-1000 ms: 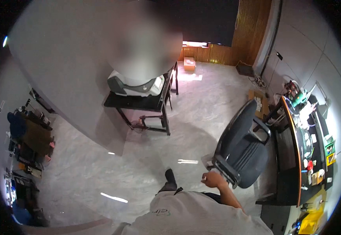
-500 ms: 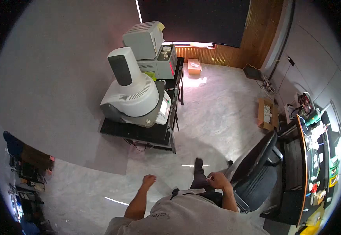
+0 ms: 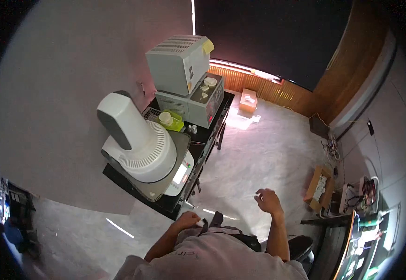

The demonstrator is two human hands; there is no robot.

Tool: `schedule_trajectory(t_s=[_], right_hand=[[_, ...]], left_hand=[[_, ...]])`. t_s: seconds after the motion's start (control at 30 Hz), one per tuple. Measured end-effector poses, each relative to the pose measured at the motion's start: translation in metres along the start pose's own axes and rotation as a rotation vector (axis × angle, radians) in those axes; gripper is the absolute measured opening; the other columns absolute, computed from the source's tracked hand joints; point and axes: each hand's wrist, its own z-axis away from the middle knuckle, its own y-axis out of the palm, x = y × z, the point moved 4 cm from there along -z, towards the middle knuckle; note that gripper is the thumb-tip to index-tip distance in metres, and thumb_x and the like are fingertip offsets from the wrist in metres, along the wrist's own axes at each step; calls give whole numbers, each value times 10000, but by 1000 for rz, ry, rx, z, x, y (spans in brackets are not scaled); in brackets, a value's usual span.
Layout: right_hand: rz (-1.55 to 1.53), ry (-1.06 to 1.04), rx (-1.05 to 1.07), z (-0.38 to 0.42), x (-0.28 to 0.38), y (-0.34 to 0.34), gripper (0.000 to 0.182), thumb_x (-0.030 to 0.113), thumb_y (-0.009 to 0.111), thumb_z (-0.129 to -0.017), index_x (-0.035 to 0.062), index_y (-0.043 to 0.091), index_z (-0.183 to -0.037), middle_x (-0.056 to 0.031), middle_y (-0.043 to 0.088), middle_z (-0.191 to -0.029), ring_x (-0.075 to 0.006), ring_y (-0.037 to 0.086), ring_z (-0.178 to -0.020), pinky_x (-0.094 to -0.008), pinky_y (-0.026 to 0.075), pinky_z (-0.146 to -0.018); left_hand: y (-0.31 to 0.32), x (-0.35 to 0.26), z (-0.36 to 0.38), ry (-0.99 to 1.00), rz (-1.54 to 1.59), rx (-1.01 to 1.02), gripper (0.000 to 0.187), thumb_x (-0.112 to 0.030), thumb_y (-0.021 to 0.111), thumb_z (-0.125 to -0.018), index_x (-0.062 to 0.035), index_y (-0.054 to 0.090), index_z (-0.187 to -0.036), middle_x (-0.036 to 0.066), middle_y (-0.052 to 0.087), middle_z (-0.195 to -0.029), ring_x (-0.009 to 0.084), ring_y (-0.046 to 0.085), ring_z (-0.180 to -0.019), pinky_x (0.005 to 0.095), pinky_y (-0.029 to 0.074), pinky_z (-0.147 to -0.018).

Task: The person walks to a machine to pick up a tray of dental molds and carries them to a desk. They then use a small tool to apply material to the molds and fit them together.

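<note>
One hand, my right grip [image 3: 268,201], hangs loose, seemingly empty; my left grip [image 3: 187,220] I can't read. The white machine [image 3: 150,156] on the counter [image 3: 169,206] looks heavy, stiff: I'd grasp low.

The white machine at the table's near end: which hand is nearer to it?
Left. In the picture, the left hand is below and to the right of the white machine; the right hand is farther away to its right.
</note>
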Motion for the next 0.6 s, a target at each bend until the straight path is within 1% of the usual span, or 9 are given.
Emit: schedule_trajectory(t_s=[0.07,0.1,0.17,0.27,0.33,0.47,0.5,0.57,0.6], right_hand=[[10,-30,-20,-35,2,-19,257,238,737,-904,28,753,-1051,-173,748,-920,-351,722,-869,-462,569,-808],[-31,-21,46,-48,3,-24,266,247,726,-917,44,743,-1088,-180,746,-961,-359,713,-930,-476,560,-844],[-139,-27,119,-74,2,-26,284,253,725,-926,49,734,-1124,-194,744,-1013,-367,705,-994,-482,551,-885],[-204,-161,135,-101,-4,-18,272,227,746,-910,2,754,-1063,-184,750,-936,-320,733,-871,-419,579,-798],[-246,-147,183,-121,-10,-18,260,220,746,-915,6,757,-1063,-178,750,-919,-310,733,-851,-403,580,-783],[-268,-155,90,-174,-20,-42,152,151,747,-920,25,772,-1001,-153,760,-923,-262,728,-804,-363,575,-717],[-308,-155,25,-191,-24,-47,134,141,749,-919,27,773,-985,-149,763,-928,-253,727,-799,-354,572,-704],[-416,-170,-110,-227,-33,-58,100,125,758,-918,27,768,-934,-115,776,-939,-206,717,-788,-322,559,-671],[-420,-126,-110,-242,-36,-61,100,127,760,-919,27,767,-930,-106,777,-938,-198,714,-787,-320,558,-672]], left_hand=[[-14,-50,-31,302,29,-207,306,-338,706,-935,-39,755,-973,163,763,-898,304,749,-848,443,569,-773],[-6,-51,-65,453,177,-354,242,-264,715,-943,-23,732,-953,133,747,-836,230,731,-790,399,560,-722],[-18,-103,-90,523,255,-387,173,-190,711,-949,-17,717,-939,103,724,-797,168,690,-746,356,542,-687],[-37,-164,-133,544,236,-452,78,-82,707,-954,-13,692,-923,48,673,-757,84,609,-709,291,505,-648],[-51,-208,-144,539,345,-492,163,-128,757,-917,-21,680,-822,60,668,-702,110,617,-652,316,502,-616],[-67,-240,-217,429,-115,-165,435,-397,842,-839,-11,687,-710,136,654,-666,190,628,-605,375,495,-591],[-76,-261,-220,450,-210,-44,458,-399,789,-870,9,669,-699,190,658,-689,260,666,-632,412,504,-586],[-49,-234,-287,660,-389,-5,460,-395,735,-900,29,681,-731,219,668,-719,326,679,-670,454,519,-614],[-49,-238,-308,628,-431,33,476,-436,715,-892,26,712,-778,228,690,-779,353,696,-737,476,534,-679]])
